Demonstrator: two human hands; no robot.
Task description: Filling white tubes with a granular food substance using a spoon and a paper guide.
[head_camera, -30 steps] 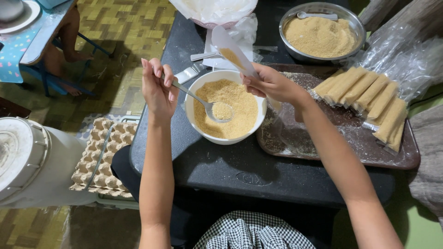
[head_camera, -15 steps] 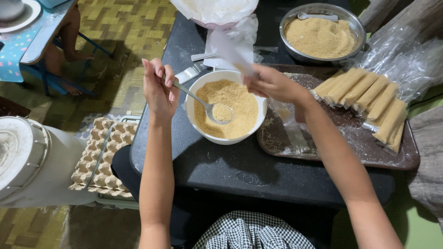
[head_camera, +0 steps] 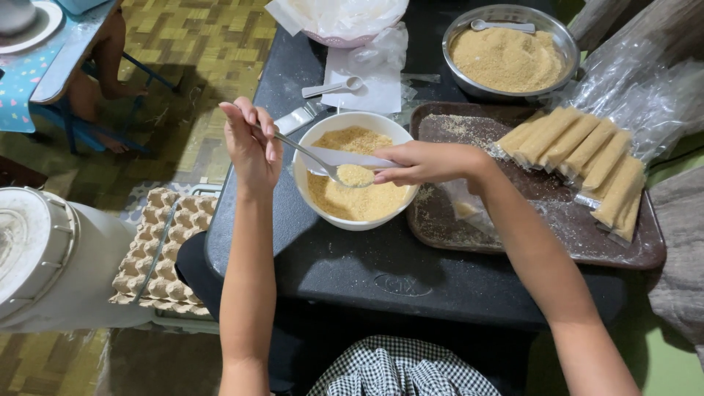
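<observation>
While pinched, fingers on spoon.

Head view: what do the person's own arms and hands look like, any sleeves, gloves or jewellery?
Both forearms are bare, with no sleeves in view. The left hand and right hand wear no gloves, and no rings, watch or bracelets show. Nail detail is too small to tell.

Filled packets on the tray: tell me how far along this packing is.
Done: a row of filled packets lies on the tray. In hand: the left hand holds a spoon heaped with powder over the white bowl, while the right hand holds an empty wrapper at it. Left: the bowl is about half full and the metal bowl is nearly full.
</observation>
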